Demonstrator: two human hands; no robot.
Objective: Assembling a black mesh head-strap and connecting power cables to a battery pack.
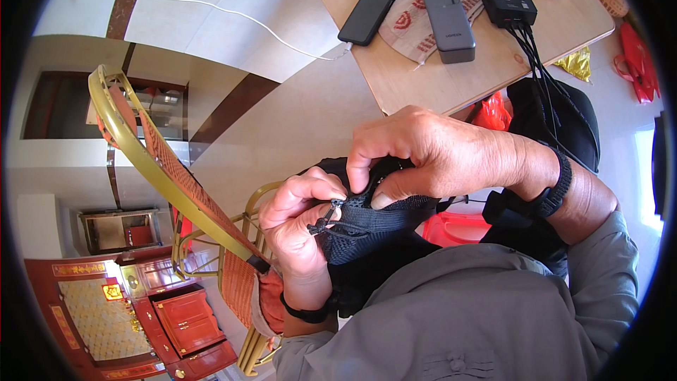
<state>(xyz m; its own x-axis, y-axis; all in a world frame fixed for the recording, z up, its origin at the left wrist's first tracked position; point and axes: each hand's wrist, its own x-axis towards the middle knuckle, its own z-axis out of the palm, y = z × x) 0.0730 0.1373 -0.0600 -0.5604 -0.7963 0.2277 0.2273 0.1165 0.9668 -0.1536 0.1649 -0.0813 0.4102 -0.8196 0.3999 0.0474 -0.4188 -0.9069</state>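
A black knitted, ribbed and mesh fabric piece [360, 229] sits above my lap, held between both hands. My left hand [296, 219] is closed at its left end, thumb and fingers pinching the edge. Beside that thumb, a knotted black cord [324, 223] hangs over the ribbing. My right hand [430, 152] reaches across from the right, bent index finger and thumb gripping the fabric's upper edge around an opening. Part of the fabric is hidden under the fingers, and its exact kind cannot be told.
Ahead, a wooden table [557, 35] carries a black phone [371, 12] on a white cable, a grey power bank [448, 21] and a black box [509, 3] with several cables hanging near my right arm. A gold-framed chair [169, 176] stands left. Red plastic [455, 229] lies beyond my lap.
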